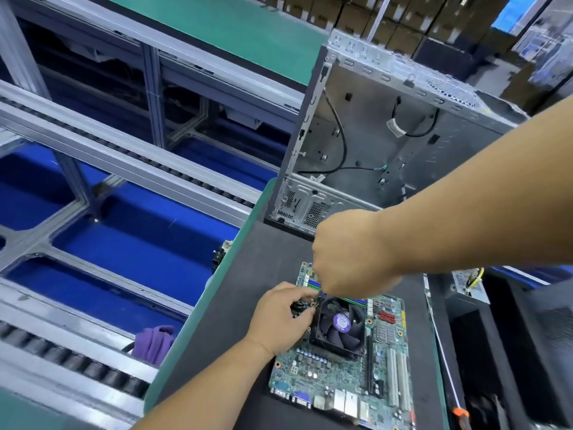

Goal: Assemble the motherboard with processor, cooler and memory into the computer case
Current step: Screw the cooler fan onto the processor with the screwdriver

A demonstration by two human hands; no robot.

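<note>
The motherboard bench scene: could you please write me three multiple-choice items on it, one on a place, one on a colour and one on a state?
1. Where is the motherboard?
A. inside the computer case
B. flat on the dark mat, nearer the camera than the computer case
C. on the roller conveyor

2. What colour is the cloth beside the bench edge?
A. purple
B. yellow
C. white

3. What state is the computer case in?
A. closed with a panel
C. crushed flat
B. open, with loose cables inside and no board fitted

Answers:
1 B, the board lies on the dark mat in front of the case.
2 A, the bunched cloth is purple.
3 B, its bare interior and black cables show, while the left hand and right hand work at the cooler on the board.
</note>
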